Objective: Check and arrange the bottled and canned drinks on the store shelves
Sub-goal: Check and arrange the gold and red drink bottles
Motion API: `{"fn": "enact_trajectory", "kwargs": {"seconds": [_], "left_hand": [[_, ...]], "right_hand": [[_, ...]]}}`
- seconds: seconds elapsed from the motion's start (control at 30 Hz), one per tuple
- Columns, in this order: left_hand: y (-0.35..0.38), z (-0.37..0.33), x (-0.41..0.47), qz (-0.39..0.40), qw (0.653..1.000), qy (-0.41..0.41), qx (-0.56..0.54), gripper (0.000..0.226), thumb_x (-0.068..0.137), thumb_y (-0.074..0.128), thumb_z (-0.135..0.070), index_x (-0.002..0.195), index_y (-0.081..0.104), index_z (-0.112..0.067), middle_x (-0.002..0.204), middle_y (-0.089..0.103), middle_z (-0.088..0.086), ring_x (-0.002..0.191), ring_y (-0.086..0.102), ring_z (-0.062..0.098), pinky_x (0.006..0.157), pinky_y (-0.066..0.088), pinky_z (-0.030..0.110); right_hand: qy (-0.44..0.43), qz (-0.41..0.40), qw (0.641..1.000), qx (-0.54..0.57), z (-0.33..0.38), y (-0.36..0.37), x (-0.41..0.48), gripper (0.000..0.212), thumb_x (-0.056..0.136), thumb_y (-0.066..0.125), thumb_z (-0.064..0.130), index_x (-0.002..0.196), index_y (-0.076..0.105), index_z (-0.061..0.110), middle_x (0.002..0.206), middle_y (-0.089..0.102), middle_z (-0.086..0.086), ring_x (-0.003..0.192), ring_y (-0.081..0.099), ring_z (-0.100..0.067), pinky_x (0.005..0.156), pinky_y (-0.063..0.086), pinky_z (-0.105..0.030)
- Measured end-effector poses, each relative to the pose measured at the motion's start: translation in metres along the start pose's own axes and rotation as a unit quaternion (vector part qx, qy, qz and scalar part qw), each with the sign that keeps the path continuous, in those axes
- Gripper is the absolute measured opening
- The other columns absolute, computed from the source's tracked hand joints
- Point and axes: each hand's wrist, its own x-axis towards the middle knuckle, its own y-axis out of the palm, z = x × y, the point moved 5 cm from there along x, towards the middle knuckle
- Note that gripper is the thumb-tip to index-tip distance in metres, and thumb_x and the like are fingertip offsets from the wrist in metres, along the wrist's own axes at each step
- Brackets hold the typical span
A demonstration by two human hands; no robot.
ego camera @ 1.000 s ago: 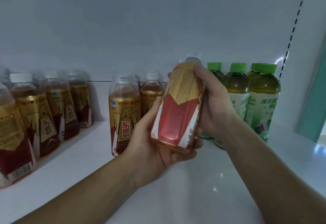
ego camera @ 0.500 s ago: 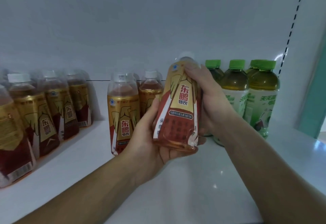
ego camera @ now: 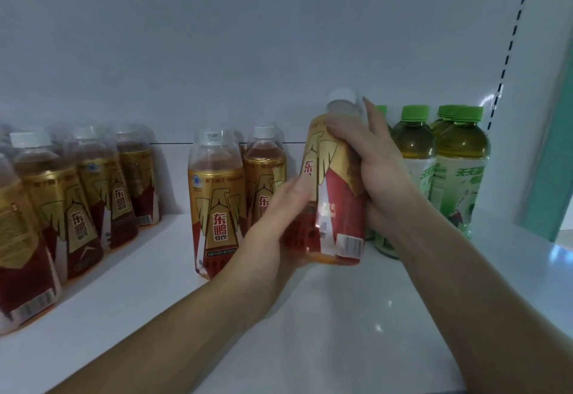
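Left hand (ego camera: 276, 226) and right hand (ego camera: 381, 173) gripped gold-and-red-labelled plastic bottle (ego camera: 336, 207) just left of green-capped bottles (ego camera: 459, 173), apparently to inspect label.

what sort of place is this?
Probably a shop's drinks aisle: white shelf with a slotted upright, rows of identical gold-and-red bottles, and green-capped bottles beside them. The left hand and right hand grip a same-brand bottle.
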Motion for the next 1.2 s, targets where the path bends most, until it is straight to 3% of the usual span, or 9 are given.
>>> {"fn": "enact_trajectory", "kwargs": {"seconds": [0.17,0.37,0.47,0.57,0.8,0.87,1.0,1.1,1.2], "left_hand": [[0.003,0.01,0.003,0.015,0.994,0.047,0.102,0.094,0.065,0.08,-0.011,0.146,0.039,-0.037,0.126,0.068,-0.004,0.12,0.063,0.019,0.094,0.055,0.032],[-0.001,0.01,0.006,-0.006,0.995,0.052,0.087,0.089,0.068,0.068,-0.002,0.147,0.04,-0.033,0.126,0.068,0.0,0.117,0.065,0.023,0.091,0.056,0.034],[-0.001,0.009,0.007,0.019,0.998,0.028,0.045,0.096,0.062,0.09,-0.03,0.145,0.042,-0.029,0.133,0.065,0.005,0.119,0.064,0.026,0.09,0.058,0.039],[0.001,0.005,0.004,-0.011,0.985,0.01,0.17,0.08,0.062,0.085,-0.043,0.134,0.051,-0.034,0.115,0.073,-0.008,0.107,0.069,0.009,0.089,0.058,0.028],[-0.009,-0.013,0.002,-0.045,0.962,0.151,0.222,0.079,0.067,0.085,-0.008,0.133,0.048,-0.032,0.121,0.069,-0.006,0.117,0.064,0.015,0.089,0.055,0.029],[-0.009,-0.017,0.001,-0.049,0.956,0.191,0.218,0.084,0.069,0.083,-0.001,0.138,0.044,-0.029,0.129,0.066,-0.006,0.123,0.061,0.015,0.091,0.053,0.026],[-0.006,-0.016,0.0,-0.035,0.95,0.197,0.24,0.084,0.073,0.087,-0.007,0.141,0.044,-0.029,0.135,0.061,-0.002,0.13,0.055,0.022,0.1,0.052,0.036],[-0.002,-0.017,-0.004,-0.036,0.948,0.182,0.258,0.083,0.071,0.088,-0.009,0.138,0.047,-0.035,0.123,0.067,-0.013,0.12,0.061,0.012,0.092,0.055,0.027],[0.011,-0.023,-0.017,-0.005,0.945,0.187,0.267,0.101,0.064,0.092,-0.021,0.138,0.035,-0.06,0.126,0.057,-0.033,0.118,0.06,0.001,0.088,0.056,0.023]], "right_hand": [[-0.011,-0.013,0.998,0.06,0.005,-0.004,-0.002,0.068,0.085,0.073,0.021,0.147,0.043,0.018,0.096,0.066,-0.009,0.068,0.07,-0.018,0.063,0.056,-0.035],[0.001,-0.003,0.999,0.047,0.003,-0.001,-0.004,0.065,0.085,0.074,0.023,0.144,0.046,0.015,0.094,0.065,-0.01,0.068,0.069,-0.02,0.063,0.056,-0.036],[0.021,0.005,0.999,0.034,0.002,0.002,-0.005,0.063,0.074,0.077,0.03,0.128,0.056,0.003,0.079,0.066,-0.008,0.065,0.067,-0.022,0.062,0.055,-0.036],[-0.06,0.034,0.995,-0.074,0.011,0.007,-0.015,0.05,0.074,0.076,0.029,0.119,0.061,0.014,0.085,0.074,-0.001,0.076,0.073,-0.02,0.068,0.057,-0.034],[-0.259,0.217,0.901,-0.27,0.029,0.024,-0.046,0.092,0.068,0.083,0.038,0.146,0.037,0.047,0.132,0.059,0.014,0.124,0.06,-0.018,0.101,0.051,-0.037],[-0.29,0.215,0.88,-0.308,0.029,0.021,-0.054,0.091,0.063,0.085,0.055,0.139,0.037,0.062,0.13,0.058,0.021,0.124,0.059,-0.014,0.103,0.049,-0.037],[-0.368,0.176,0.846,-0.343,0.035,0.016,-0.062,0.07,0.07,0.079,0.067,0.132,0.05,0.054,0.123,0.065,0.017,0.116,0.064,-0.013,0.097,0.051,-0.035],[-0.315,0.127,0.888,-0.312,0.041,0.015,-0.065,0.053,0.067,0.08,0.051,0.116,0.06,0.046,0.106,0.071,0.02,0.097,0.07,-0.009,0.081,0.055,-0.022],[-0.177,0.01,0.958,-0.225,0.045,0.012,-0.061,0.057,0.066,0.077,0.067,0.102,0.068,0.023,0.09,0.076,0.005,0.079,0.074,-0.014,0.072,0.062,-0.032]]}}
